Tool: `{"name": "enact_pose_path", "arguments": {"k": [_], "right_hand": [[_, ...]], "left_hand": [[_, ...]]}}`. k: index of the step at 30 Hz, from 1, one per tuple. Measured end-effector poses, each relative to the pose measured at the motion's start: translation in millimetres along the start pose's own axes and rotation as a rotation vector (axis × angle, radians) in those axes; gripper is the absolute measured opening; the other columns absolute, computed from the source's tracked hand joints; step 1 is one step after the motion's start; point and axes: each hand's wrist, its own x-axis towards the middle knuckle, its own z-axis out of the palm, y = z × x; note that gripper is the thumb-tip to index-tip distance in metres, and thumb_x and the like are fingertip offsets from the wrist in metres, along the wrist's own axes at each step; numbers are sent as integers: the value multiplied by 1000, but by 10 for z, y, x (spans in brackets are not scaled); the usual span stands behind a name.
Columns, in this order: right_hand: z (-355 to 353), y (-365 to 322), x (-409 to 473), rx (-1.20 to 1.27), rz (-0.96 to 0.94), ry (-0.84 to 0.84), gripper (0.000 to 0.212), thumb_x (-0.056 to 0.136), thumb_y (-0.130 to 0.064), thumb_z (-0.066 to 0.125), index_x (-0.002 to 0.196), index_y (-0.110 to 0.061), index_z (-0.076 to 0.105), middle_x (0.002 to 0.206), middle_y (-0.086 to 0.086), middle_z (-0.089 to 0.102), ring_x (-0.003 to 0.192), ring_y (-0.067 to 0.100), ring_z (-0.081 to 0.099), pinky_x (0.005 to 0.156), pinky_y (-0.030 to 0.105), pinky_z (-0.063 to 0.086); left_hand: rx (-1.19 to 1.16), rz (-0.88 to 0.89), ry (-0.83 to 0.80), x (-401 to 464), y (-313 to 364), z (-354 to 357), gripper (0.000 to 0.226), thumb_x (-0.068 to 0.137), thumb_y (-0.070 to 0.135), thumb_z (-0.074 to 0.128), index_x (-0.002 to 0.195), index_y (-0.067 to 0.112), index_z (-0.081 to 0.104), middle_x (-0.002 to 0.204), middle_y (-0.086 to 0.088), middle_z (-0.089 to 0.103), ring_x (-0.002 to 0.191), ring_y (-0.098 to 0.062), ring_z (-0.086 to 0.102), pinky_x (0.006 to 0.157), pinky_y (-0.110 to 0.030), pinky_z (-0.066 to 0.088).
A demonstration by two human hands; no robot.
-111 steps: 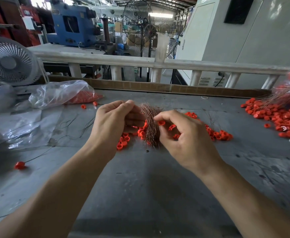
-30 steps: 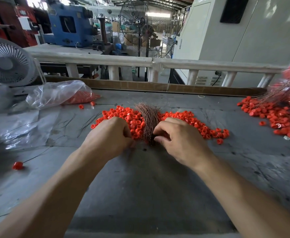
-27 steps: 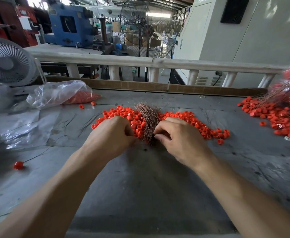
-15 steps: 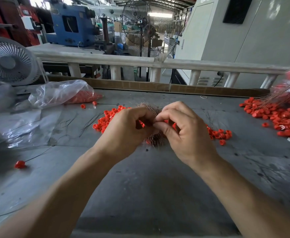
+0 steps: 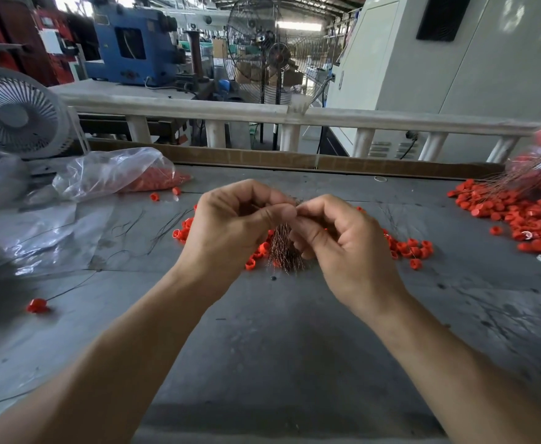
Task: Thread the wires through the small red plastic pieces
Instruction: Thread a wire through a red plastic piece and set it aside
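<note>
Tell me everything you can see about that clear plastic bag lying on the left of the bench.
The plastic bag is thin, clear and crinkled, lying slumped on its side on the grey bench, near the far edge. Through the film, a heap of small red plastic pieces shows at its right end; the rest looks slack and mostly empty. A few loose red pieces lie just outside it. More clear plastic sheeting is spread in front of it. Neither hand touches it.

No readable text, label, brand, number or sign is seen anywhere, near or far.
</note>
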Motion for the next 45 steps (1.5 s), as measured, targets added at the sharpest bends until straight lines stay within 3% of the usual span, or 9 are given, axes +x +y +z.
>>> {"name": "enact_pose_path", "arguments": {"k": [7,10,13,20,26,32,37,41,45], "right_hand": [[-35,-13,-12,52,50,71,10,101,-15,62,93,-19,68,78,1,72,70,18,72,58,37,59],[-92,-12,-10,181,77,189,11,102,-14,60,94,-19,66,74,5,70,59,21,70,46,32,54],[-150,-50,15,315,34,298,12,102,-16,57,94,-19,66,69,6,66,51,23,63,40,29,48],[-219,-16,70,586,181,296,17,100,-15,58,93,-17,73,69,8,65,45,19,53,37,22,38],[-129,47,43,528,328,211,14,103,-10,56,101,-10,70,68,6,64,44,15,48,36,20,32],[-53,36,2,306,320,177,13,102,-8,58,103,-12,70,67,0,66,47,13,49,36,22,34],[-55,19,-8,181,246,181,15,99,-9,62,98,-17,74,75,2,70,53,12,55,43,19,41],[-52,3,-35,99,180,133,17,99,-13,65,99,-26,75,78,-2,72,61,3,61,52,13,44],[-58,-24,-45,84,133,94,19,100,-12,63,102,-26,75,76,-7,70,66,1,64,60,11,45]], "left_hand": [[45,-15,67,50,101,-163,13,82,22,75,85,11,68,61,-5,56,50,-16,44,44,-25,37],[555,3,44,126,37,-370,10,87,17,78,82,24,72,66,10,67,55,-5,57,52,-19,48],[948,-170,-140,138,-104,-438,17,84,19,81,76,30,72,75,11,71,64,-6,67,58,-35,58],[1228,-189,-235,92,-176,-369,14,77,33,84,76,34,70,69,17,64,65,4,55,56,-24,42],[1294,-186,-268,56,-182,-322,9,82,32,80,82,34,71,73,18,62,68,6,51,53,-21,34],[1140,-116,-147,61,-174,-311,11,84,22,76,77,28,70,72,14,68,64,1,60,51,-14,43],[702,-107,46,80,-93,-231,21,83,12,81,85,29,69,77,10,73,65,-3,70,47,-23,55],[242,-146,84,75,-28,-173,27,83,-4,78,101,13,70,90,-4,77,80,-21,77,77,-38,64],[19,-156,37,63,-20,-138,24,85,-10,71,102,7,72,87,-8,76,82,-22,75,80,-31,61]]}}
